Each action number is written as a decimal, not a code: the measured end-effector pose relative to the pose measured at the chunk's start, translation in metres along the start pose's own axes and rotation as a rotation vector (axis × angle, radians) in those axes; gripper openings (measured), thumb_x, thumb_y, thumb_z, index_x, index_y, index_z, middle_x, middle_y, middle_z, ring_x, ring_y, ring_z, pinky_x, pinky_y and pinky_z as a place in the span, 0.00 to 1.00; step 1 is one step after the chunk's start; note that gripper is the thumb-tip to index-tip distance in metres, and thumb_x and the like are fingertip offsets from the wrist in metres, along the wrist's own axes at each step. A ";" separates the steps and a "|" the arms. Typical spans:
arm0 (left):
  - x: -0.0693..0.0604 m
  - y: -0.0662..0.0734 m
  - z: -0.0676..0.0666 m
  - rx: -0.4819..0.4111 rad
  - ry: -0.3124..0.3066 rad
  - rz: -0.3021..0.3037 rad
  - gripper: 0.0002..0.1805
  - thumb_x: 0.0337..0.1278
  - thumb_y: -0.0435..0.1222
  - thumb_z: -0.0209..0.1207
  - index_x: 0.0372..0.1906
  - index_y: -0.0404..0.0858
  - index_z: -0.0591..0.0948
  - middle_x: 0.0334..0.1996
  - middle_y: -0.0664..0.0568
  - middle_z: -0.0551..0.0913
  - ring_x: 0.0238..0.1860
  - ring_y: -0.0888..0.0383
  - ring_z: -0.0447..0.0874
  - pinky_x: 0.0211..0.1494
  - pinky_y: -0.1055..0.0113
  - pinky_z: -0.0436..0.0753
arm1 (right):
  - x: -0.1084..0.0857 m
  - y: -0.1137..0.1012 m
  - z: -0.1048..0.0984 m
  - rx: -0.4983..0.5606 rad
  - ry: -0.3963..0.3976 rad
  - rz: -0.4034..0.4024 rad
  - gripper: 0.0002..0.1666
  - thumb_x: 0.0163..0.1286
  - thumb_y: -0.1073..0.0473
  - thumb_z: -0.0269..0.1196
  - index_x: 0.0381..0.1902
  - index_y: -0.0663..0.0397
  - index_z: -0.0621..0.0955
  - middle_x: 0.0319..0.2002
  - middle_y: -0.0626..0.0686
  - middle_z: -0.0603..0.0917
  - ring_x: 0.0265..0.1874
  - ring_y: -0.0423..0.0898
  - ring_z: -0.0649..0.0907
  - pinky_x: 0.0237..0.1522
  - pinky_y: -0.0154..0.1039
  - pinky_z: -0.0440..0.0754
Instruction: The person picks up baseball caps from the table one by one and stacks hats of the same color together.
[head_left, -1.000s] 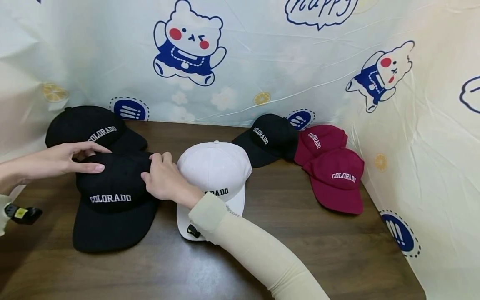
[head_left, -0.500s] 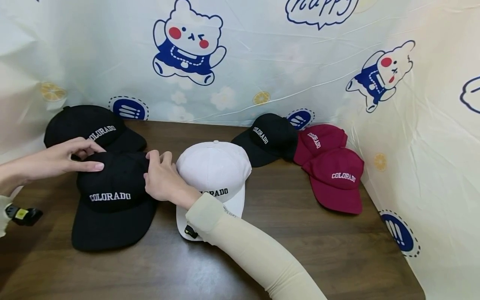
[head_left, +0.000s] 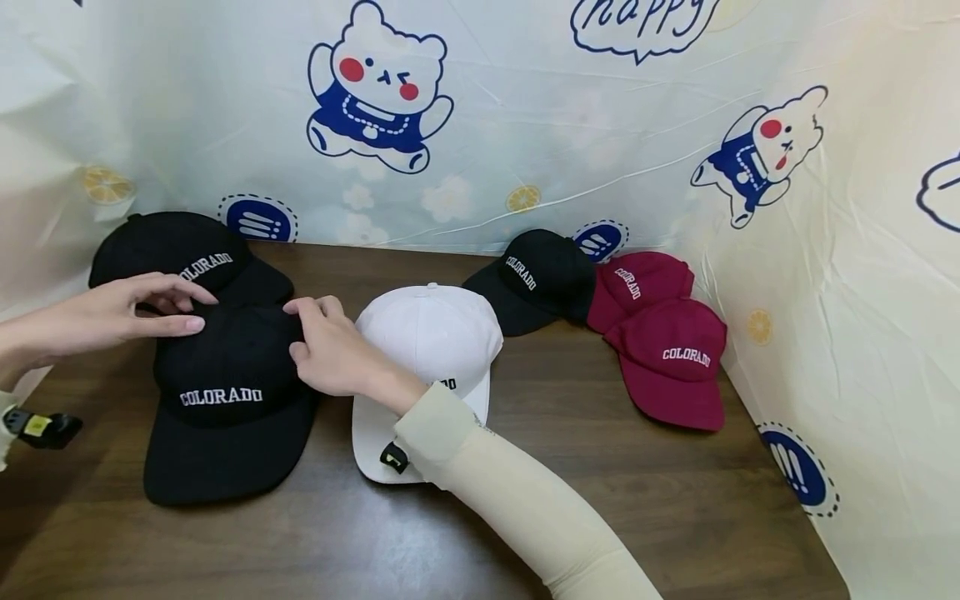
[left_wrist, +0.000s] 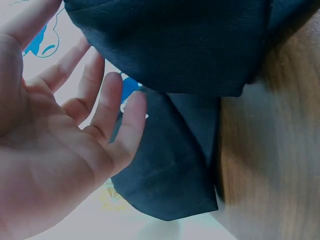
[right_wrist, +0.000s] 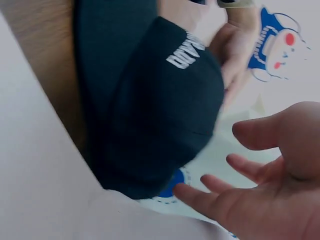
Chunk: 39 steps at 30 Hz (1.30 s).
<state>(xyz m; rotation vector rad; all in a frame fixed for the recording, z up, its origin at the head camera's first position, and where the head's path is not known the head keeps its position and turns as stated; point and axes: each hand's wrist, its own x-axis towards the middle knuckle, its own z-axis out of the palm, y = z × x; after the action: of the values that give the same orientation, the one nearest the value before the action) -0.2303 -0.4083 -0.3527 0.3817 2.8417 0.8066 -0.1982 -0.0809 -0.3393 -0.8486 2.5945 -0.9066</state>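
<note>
A black baseball cap (head_left: 225, 354) with white COLORADO lettering lies on the table at the left, brim toward me. My left hand (head_left: 142, 307) is at the upper left of its crown, fingers loosely bent and thumb extended. In the left wrist view, the fingers (left_wrist: 107, 107) show a gap to the cap's edge; whether the thumb touches cannot be told. My right hand (head_left: 333, 354) is at the crown's right side. The right wrist view shows its thumb and fingers spread, apart from the cap. A second black cap (head_left: 168, 246) sits behind, partly hidden by the left hand.
A white cap (head_left: 423, 329) stands close on the right, partly under my right forearm. Farther right are another black cap (head_left: 543, 275) and two maroon caps (head_left: 648, 279), against the patterned curtain (head_left: 495, 108). Wooden table surface (head_left: 480, 533) extends in front.
My right hand has loosened from the crown's right side, its thumb moving off the cap. The left hand has risen slightly. The caps stay in place.
</note>
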 end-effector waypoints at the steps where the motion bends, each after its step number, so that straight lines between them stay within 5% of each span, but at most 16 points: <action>1: 0.001 0.000 -0.001 -0.005 0.016 0.002 0.22 0.74 0.43 0.67 0.66 0.41 0.80 0.47 0.54 0.79 0.42 0.67 0.76 0.41 0.73 0.74 | -0.002 0.000 -0.005 0.015 -0.005 -0.018 0.30 0.86 0.56 0.52 0.81 0.45 0.63 0.78 0.50 0.63 0.72 0.39 0.70 0.69 0.27 0.67; 6: 0.005 -0.003 -0.009 -0.049 0.118 -0.028 0.25 0.76 0.46 0.63 0.69 0.39 0.77 0.51 0.57 0.77 0.43 0.74 0.73 0.39 0.78 0.72 | -0.015 0.002 -0.029 0.070 -0.004 -0.124 0.29 0.86 0.58 0.52 0.81 0.48 0.65 0.78 0.47 0.67 0.75 0.36 0.66 0.71 0.26 0.64; 11: 0.009 -0.007 -0.017 -0.111 0.231 -0.087 0.29 0.77 0.52 0.61 0.73 0.44 0.73 0.54 0.63 0.73 0.45 0.76 0.68 0.38 0.81 0.70 | -0.026 0.009 -0.052 0.080 0.069 -0.209 0.30 0.84 0.58 0.57 0.79 0.52 0.68 0.75 0.51 0.71 0.71 0.43 0.72 0.68 0.28 0.70; 16: 0.014 -0.011 -0.023 -0.181 0.351 -0.101 0.27 0.78 0.50 0.59 0.74 0.50 0.71 0.53 0.75 0.69 0.48 0.78 0.64 0.39 0.83 0.66 | -0.033 0.017 -0.070 0.119 0.115 -0.216 0.32 0.82 0.56 0.60 0.79 0.52 0.68 0.74 0.53 0.72 0.71 0.46 0.74 0.66 0.31 0.74; 19: 0.017 -0.015 -0.024 -0.213 0.391 -0.138 0.29 0.79 0.51 0.58 0.78 0.53 0.68 0.60 0.73 0.69 0.56 0.74 0.66 0.41 0.84 0.65 | -0.034 0.023 -0.078 0.129 0.126 -0.206 0.33 0.82 0.55 0.61 0.80 0.52 0.67 0.75 0.53 0.72 0.72 0.46 0.73 0.68 0.32 0.74; 22: 0.021 -0.019 -0.025 -0.246 0.400 -0.194 0.35 0.79 0.53 0.55 0.84 0.53 0.60 0.74 0.61 0.66 0.74 0.58 0.64 0.65 0.76 0.68 | -0.036 0.029 -0.084 0.124 0.123 -0.201 0.36 0.82 0.54 0.61 0.81 0.52 0.65 0.78 0.52 0.70 0.74 0.46 0.72 0.70 0.32 0.72; 25: 0.025 -0.024 -0.026 -0.282 0.406 -0.240 0.41 0.80 0.53 0.52 0.87 0.47 0.52 0.85 0.47 0.54 0.84 0.41 0.49 0.83 0.52 0.58 | -0.037 0.033 -0.088 0.117 0.112 -0.194 0.38 0.82 0.53 0.62 0.83 0.51 0.63 0.79 0.51 0.68 0.76 0.46 0.70 0.74 0.35 0.70; 26: 0.027 -0.026 -0.027 -0.287 0.411 -0.255 0.42 0.80 0.53 0.51 0.87 0.43 0.50 0.86 0.44 0.50 0.85 0.38 0.46 0.84 0.43 0.53 | -0.037 0.034 -0.089 0.112 0.112 -0.194 0.38 0.81 0.52 0.62 0.83 0.51 0.62 0.79 0.51 0.68 0.76 0.46 0.70 0.74 0.36 0.70; 35: 0.033 -0.056 -0.026 -0.320 0.387 -0.376 0.52 0.78 0.56 0.49 0.84 0.27 0.39 0.83 0.26 0.35 0.83 0.27 0.35 0.81 0.33 0.45 | -0.041 0.043 -0.093 0.088 0.101 -0.170 0.41 0.80 0.49 0.63 0.84 0.47 0.61 0.81 0.48 0.66 0.77 0.46 0.69 0.75 0.38 0.70; 39: 0.032 -0.067 -0.023 -0.372 0.332 -0.377 0.53 0.79 0.58 0.46 0.83 0.24 0.36 0.83 0.26 0.31 0.83 0.27 0.30 0.80 0.31 0.40 | -0.041 0.046 -0.093 0.085 0.102 -0.171 0.41 0.80 0.48 0.64 0.84 0.47 0.62 0.81 0.47 0.66 0.77 0.46 0.69 0.75 0.39 0.70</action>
<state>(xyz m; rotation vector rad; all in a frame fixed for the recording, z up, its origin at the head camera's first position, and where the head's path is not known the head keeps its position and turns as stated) -0.2789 -0.4652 -0.3721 -0.3576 2.8118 1.3747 -0.2247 0.0178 -0.2946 -1.0391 2.5766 -1.1266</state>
